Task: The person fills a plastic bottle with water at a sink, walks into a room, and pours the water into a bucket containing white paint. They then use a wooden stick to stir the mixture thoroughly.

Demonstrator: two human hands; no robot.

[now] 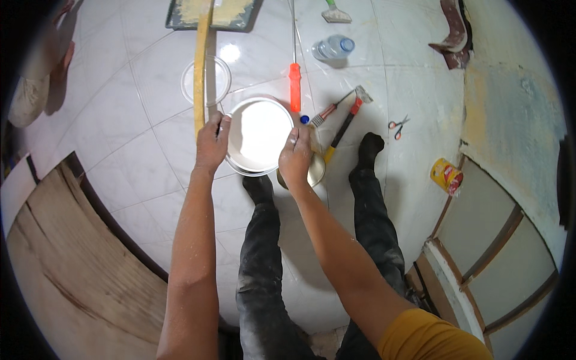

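My left hand [213,141] grips the left side of a white bucket [258,135] of white liquid, its fingers on the rim. My right hand [295,156] holds the bucket's right side. Under my right hand on the floor is a round metallic object [316,170], partly hidden. A long yellow stick [202,66] lies just beside my left hand, beyond it a round translucent lid [191,81]. An orange-handled long tool [294,84] lies above the bucket. To its right are a hammer-like tool [345,126], a tool with a ribbed handle [324,114] and a blue cap [305,119].
A paint tray [239,27], scraper [335,16], plastic bottle [330,49], scissors [398,128] and yellow can [444,176] are on the tiled floor [144,192]. Wooden boards [84,258] stand lower left; framed panels [492,240] line the right. My legs are below the bucket.
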